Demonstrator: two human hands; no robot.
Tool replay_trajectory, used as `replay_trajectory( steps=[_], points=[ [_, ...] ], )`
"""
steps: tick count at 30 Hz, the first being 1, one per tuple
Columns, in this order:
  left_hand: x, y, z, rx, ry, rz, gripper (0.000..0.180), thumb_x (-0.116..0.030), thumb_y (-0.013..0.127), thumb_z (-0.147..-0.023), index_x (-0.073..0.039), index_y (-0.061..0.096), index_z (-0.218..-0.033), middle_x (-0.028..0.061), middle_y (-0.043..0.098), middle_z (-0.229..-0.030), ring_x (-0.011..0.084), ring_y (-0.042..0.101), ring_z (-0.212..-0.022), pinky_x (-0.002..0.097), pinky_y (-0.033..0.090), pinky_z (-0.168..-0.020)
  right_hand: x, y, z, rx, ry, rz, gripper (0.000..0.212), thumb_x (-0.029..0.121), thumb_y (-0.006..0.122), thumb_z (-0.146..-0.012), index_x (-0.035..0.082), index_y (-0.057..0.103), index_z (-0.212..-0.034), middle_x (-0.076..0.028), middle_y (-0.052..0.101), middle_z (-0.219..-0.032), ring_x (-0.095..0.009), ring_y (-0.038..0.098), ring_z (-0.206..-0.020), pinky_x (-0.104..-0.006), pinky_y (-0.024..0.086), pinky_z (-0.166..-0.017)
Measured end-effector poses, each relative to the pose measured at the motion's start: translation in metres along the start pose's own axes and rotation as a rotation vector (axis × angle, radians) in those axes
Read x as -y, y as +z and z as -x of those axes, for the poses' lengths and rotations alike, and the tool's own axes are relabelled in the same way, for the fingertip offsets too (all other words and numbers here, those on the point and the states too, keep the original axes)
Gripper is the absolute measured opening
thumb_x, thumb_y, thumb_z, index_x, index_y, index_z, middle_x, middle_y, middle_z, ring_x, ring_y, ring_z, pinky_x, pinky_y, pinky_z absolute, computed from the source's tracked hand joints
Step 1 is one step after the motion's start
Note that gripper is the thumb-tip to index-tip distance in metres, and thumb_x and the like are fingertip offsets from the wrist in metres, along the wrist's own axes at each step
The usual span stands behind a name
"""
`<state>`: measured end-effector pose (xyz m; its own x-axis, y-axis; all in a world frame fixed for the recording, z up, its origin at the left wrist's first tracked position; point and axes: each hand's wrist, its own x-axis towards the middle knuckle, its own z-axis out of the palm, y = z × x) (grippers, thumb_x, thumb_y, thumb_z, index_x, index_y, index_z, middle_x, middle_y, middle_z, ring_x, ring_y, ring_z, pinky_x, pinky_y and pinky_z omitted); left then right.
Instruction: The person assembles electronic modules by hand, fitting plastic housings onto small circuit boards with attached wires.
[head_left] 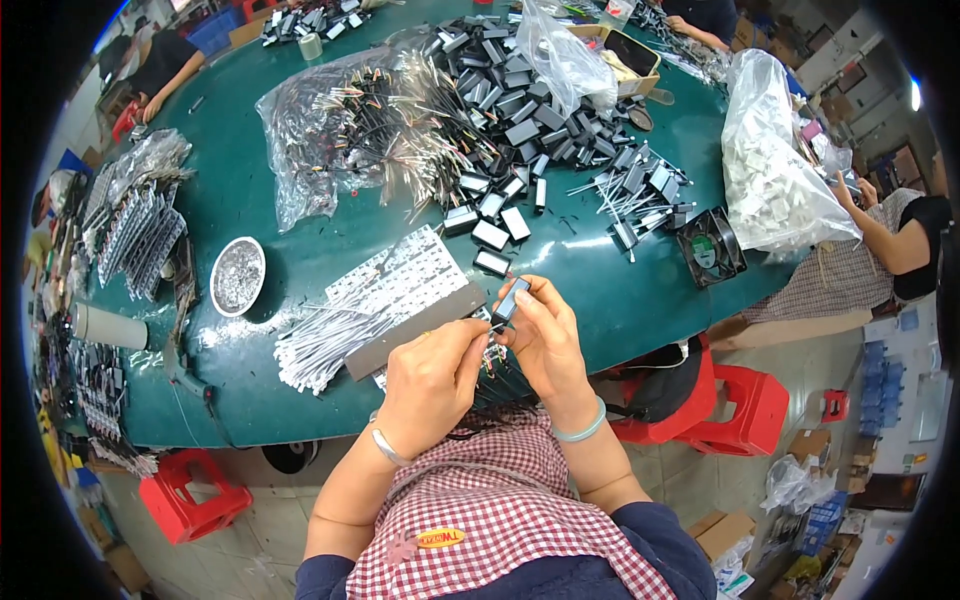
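The person's right grip (550, 338) held a small black case (511, 302) over the near edge of the green worktop (600, 310), the left grip (430, 375) pinching at its lower end, with a bundle of white strips (325, 347) to the left and heaped dark boxes (522, 131) beyond.

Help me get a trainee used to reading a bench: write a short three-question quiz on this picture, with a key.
1. Choose: which hand grips the body of the black case at the near edge of the table? a) left b) right c) neither

2. True or false: the white bowl stands to the right of that case.

3. Fill in: beside the clear bag of white pieces lies a square black ____.

Key: 1 b, the right hand; 2 false, the white bowl stands to its left; 3 fan.
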<state>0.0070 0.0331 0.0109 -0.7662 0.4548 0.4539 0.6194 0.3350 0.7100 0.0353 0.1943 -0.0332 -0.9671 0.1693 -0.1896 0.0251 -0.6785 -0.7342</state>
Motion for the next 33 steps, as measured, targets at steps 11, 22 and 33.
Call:
replay_trajectory(
  steps=[11,22,33],
  points=[
    [-0.001,0.000,-0.001,0.026,0.006,-0.037,0.008,0.000,0.067,-0.087,0.000,0.066,-0.095,0.0115,0.067,-0.076,0.0218,0.063,-0.056,0.0316,0.047,-0.052,0.001,0.008,0.006,-0.089,-0.235,0.147,0.030,0.003,0.066,-0.092,0.000,0.049,-0.118,-0.010,0.058,-0.105,-0.013,0.061,-0.084,-0.0255,0.054,-0.064],
    [0.005,0.005,0.003,0.070,-0.290,0.245,0.016,-0.006,0.070,-0.089,0.003,0.064,-0.100,0.0090,0.068,-0.066,0.0121,0.061,-0.051,0.0258,0.045,-0.048,0.001,0.006,0.009,-0.048,-0.354,0.412,0.029,0.002,0.071,-0.088,0.001,0.057,-0.113,-0.010,0.051,-0.127,-0.015,0.055,-0.107,-0.0267,0.055,-0.079],
    [0.005,0.005,0.007,0.097,-0.411,0.187,0.010,-0.004,0.068,-0.090,0.003,0.062,-0.093,0.0076,0.068,-0.065,0.0102,0.062,-0.054,0.0241,0.046,-0.050,-0.014,-0.003,0.012,0.013,-0.388,0.466,0.005,0.000,0.071,-0.087,-0.003,0.068,-0.090,-0.014,0.049,-0.140,-0.020,0.056,-0.115,-0.0277,0.053,-0.083]
  ],
)
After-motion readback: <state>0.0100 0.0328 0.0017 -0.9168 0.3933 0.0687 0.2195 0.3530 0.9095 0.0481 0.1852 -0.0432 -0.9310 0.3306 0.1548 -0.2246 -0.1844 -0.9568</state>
